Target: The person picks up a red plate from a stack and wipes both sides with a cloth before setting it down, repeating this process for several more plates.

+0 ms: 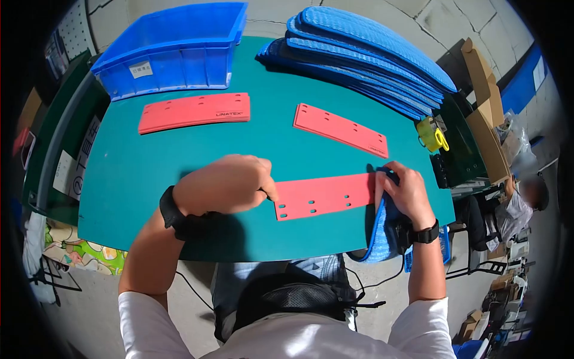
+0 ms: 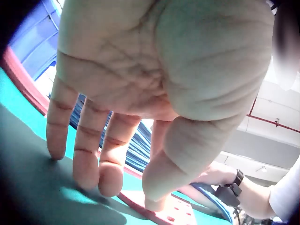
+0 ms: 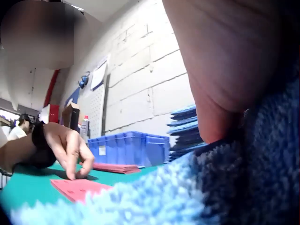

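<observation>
A red strip (image 1: 326, 196) with slotted holes lies on the green table. At its left end my left hand (image 1: 224, 184) pinches the edge between thumb and index finger; in the left wrist view the other fingers of this hand (image 2: 140, 93) hang beside the strip (image 2: 173, 213). My right hand (image 1: 409, 191) grips the folded edge of a blue fluffy pad (image 1: 382, 239) at the strip's right end. Seen from the right wrist, the pad's pile (image 3: 154, 192) fills the foreground below the hand (image 3: 229, 61); the fingertips are mostly hidden.
Two stacks of red strips, left (image 1: 194, 113) and right (image 1: 341, 130), lie farther back. Behind them stand a blue bin (image 1: 173, 63) and a pile of blue pads (image 1: 365, 57). A yellow object (image 1: 439, 139) sits at the right edge, near an open cardboard box (image 1: 487, 128).
</observation>
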{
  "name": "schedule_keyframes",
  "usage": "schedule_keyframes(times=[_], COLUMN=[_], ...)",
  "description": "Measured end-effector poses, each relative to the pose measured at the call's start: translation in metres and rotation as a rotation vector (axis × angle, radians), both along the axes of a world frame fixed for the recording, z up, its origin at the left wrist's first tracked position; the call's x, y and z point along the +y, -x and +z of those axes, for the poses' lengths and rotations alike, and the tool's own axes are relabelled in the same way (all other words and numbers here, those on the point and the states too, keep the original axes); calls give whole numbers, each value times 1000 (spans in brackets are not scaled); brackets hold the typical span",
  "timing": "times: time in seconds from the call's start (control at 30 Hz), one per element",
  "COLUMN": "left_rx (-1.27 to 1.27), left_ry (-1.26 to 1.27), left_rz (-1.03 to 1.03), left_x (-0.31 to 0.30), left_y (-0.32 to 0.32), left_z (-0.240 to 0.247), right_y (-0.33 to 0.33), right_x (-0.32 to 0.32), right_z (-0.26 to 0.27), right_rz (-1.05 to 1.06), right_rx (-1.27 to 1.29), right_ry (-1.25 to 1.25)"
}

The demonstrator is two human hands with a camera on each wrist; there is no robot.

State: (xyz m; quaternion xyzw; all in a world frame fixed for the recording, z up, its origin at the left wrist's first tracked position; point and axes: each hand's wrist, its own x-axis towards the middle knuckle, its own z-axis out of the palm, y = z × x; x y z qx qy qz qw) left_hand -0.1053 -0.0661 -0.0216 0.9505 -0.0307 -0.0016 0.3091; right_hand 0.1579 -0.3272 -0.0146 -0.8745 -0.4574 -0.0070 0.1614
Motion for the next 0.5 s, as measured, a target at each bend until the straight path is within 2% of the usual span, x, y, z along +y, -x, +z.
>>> schedule_keyframes(times=[0.07,0.2,0.3,0.33,0.4,0.5], left_rx=[-37,-68,-58,8,61,71], left_ry=[-17,-4,-10,-49,-84,14], left_rz=[24,11,19,51,64,85], left_x=[-3,2,2,0,-3,-2], left_y=[-1,0,0,1,-2,0], left_z=[5,0,-1,5,9,2], right_y=[17,76,108,111,111,97], right_x=[13,62,95,102,102,84], right_z=[5,16,-1,-8,-10,-9], right_rz=[137,393,556,604,555,484], right_rx=[-61,-13,83,79,94,88], right_ry=[-77,-141,-127,-40,-10,-57])
